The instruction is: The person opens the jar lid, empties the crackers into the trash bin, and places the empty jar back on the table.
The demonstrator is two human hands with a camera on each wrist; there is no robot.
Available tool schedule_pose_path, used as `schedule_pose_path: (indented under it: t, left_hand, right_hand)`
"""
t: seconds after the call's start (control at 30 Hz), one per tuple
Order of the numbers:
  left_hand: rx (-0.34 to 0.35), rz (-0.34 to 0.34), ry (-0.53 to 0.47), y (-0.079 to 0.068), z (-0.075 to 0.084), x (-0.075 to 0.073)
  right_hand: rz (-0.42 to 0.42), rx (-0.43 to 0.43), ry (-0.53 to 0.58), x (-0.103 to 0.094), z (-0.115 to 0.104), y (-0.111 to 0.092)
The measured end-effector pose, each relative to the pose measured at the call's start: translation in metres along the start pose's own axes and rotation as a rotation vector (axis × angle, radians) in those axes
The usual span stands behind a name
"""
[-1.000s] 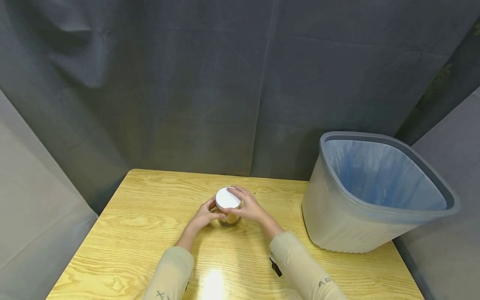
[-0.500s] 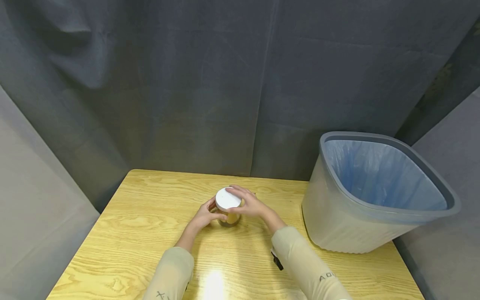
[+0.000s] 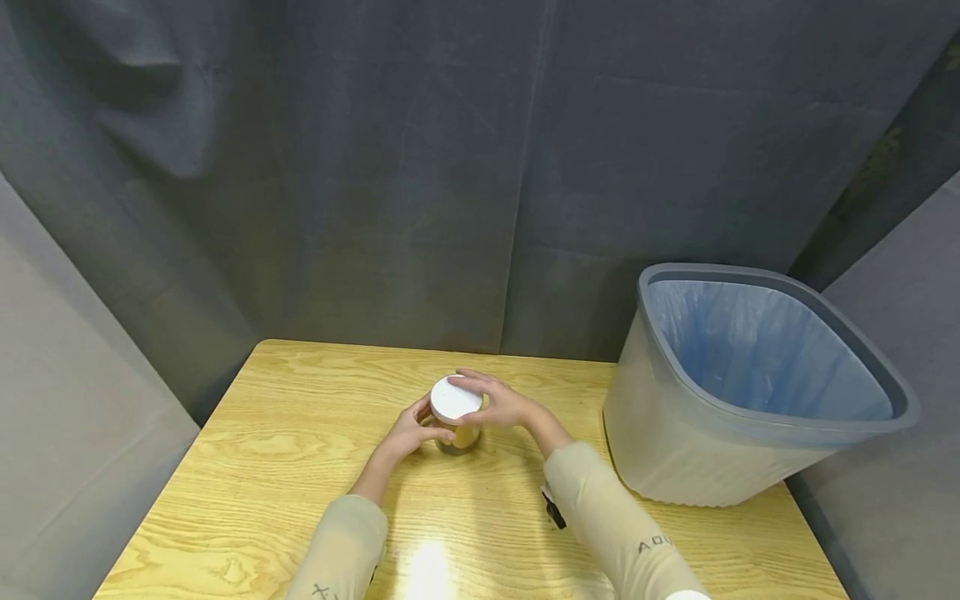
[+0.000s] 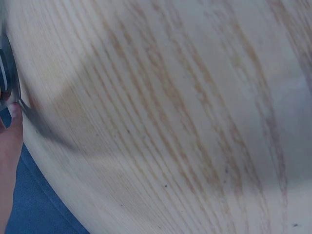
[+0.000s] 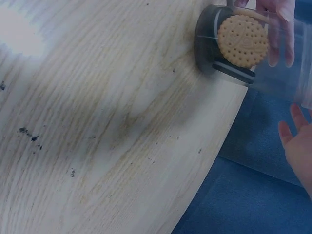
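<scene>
A clear jar (image 3: 460,440) with a white lid (image 3: 453,400) stands on the wooden table. My left hand (image 3: 408,432) grips the jar's side, thumb in front and fingers behind. With thumb and fingers at opposite edges, my right hand (image 3: 501,406) holds the lid, which sits on top of the jar. Through the jar wall in the right wrist view, a round biscuit (image 5: 243,41) and a dark cookie (image 5: 234,71) show near the bottom. The left wrist view catches only part of my left hand (image 4: 9,151) and the jar's dark lower end (image 4: 8,70).
A large pale bin (image 3: 675,442) with a grey rim and a blue liner stands at the table's right side. Dark curtain (image 3: 375,183) hangs behind the wooden table (image 3: 300,467). Grey panels flank both sides.
My right hand has turned slightly on the lid, and its forearm has shifted a little up and to the right. The left hand and the jar keep their place.
</scene>
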State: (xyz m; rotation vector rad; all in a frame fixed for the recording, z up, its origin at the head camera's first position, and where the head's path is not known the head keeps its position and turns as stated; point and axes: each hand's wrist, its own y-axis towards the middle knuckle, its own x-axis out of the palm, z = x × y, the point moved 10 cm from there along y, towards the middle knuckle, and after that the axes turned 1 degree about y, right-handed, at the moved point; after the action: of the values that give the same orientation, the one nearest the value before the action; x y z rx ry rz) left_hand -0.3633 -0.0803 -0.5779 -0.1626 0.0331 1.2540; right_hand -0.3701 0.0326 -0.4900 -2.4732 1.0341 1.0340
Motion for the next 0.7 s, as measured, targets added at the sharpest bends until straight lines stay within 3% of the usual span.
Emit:
schedule_pose_path:
  t: [0.7]
  left_hand:
    - [0.013,0.003,-0.016,0.0012,-0.0002,0.0003]
  right_hand:
    - [-0.086,0.04,0.076,0.0017,-0.0097,0.0018]
